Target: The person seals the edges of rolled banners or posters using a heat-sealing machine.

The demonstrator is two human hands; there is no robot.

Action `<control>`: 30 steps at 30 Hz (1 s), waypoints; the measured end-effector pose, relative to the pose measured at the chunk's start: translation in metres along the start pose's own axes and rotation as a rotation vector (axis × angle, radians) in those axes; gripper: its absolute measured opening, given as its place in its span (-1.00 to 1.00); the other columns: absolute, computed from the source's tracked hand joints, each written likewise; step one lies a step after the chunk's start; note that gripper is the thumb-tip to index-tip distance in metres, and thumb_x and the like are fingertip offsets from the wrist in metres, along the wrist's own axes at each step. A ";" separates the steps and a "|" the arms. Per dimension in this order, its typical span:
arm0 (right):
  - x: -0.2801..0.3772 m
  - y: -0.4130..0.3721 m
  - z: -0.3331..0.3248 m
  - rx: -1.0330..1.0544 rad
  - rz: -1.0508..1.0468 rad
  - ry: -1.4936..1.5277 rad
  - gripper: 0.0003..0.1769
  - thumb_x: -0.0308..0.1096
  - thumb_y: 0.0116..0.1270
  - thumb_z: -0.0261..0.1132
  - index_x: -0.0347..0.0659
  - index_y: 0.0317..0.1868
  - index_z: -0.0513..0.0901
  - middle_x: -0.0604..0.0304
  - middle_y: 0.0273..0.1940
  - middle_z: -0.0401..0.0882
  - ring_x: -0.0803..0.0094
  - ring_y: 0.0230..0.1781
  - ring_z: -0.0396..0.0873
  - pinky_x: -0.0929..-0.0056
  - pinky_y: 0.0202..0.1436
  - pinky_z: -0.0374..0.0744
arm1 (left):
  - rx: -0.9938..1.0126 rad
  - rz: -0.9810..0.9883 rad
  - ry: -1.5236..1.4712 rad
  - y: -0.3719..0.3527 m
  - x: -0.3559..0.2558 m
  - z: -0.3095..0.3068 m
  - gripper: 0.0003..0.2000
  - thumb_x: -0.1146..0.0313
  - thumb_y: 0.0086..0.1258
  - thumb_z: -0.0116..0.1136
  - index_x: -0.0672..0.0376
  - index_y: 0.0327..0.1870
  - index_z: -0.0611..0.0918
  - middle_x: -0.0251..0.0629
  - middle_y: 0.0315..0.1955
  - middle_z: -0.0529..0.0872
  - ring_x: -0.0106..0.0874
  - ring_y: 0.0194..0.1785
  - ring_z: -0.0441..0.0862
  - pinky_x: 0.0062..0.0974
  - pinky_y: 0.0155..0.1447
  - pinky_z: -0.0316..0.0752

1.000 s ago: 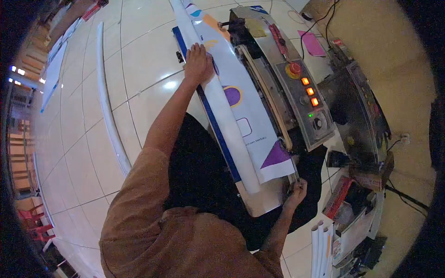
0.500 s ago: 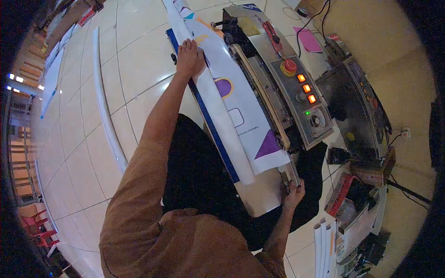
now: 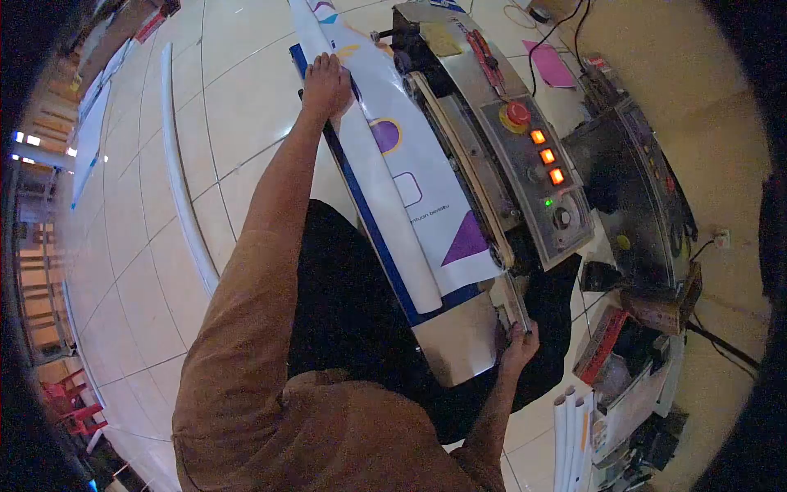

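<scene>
A white printed banner (image 3: 414, 148) with purple shapes lies along a band sealing machine (image 3: 537, 193), its right edge beside the machine's belt (image 3: 459, 152). Its left side is rolled into a long white tube (image 3: 385, 197) resting on a blue-edged metal bed (image 3: 455, 348). My left hand (image 3: 326, 84) lies over the far part of the roll, fingers stretched out and close together. At the near end, my right hand (image 3: 519, 344) is closed around the end of a narrow metal bar (image 3: 515, 305); the fingertips are partly hidden.
The machine's panel has a red stop button (image 3: 516, 115), lit orange switches (image 3: 548, 156) and a dial (image 3: 562, 217). A red cutter (image 3: 485, 61) rests on top. Another dark machine (image 3: 631, 189) stands right. White tubes (image 3: 570, 435) stand near a box of items (image 3: 627, 361). A long white tube (image 3: 176, 164) lies left.
The banner and its roll have slid away from me and slightly left along the bed, my left hand moving with them. My right hand stays at the bar.
</scene>
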State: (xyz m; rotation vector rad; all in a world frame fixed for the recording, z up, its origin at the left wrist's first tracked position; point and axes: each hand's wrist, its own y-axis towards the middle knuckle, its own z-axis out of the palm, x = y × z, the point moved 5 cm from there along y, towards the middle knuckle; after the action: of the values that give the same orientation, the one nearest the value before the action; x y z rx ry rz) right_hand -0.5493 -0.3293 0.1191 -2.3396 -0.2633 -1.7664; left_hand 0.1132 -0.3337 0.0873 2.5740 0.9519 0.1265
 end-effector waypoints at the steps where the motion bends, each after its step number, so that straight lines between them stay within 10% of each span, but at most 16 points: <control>1: 0.001 0.000 0.001 0.001 -0.001 0.018 -0.76 -0.24 0.38 0.27 -0.27 -0.24 0.53 0.38 -0.44 0.44 0.63 -0.46 0.34 0.59 -0.39 0.34 | 0.012 0.047 0.057 0.004 0.004 0.003 -0.47 0.15 0.43 -0.16 0.41 0.27 0.39 0.15 0.29 0.39 0.00 0.39 0.29 -0.01 0.43 0.16; 30: 0.016 -0.002 0.009 -0.113 0.073 0.083 -0.78 -0.25 0.45 0.19 -0.21 -0.29 0.50 0.42 -0.49 0.29 0.62 -0.45 0.20 0.53 -0.41 0.17 | -0.099 0.043 -0.009 0.051 0.036 0.014 -0.64 0.21 0.43 -0.08 0.33 0.06 0.47 0.08 0.07 0.52 -0.01 0.23 0.44 -0.01 0.30 0.31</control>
State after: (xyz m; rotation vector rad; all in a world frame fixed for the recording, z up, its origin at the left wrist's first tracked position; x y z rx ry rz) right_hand -0.5373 -0.3243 0.1324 -2.3114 -0.0667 -1.8835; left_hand 0.1741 -0.3502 0.0928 2.5027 0.8651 0.1698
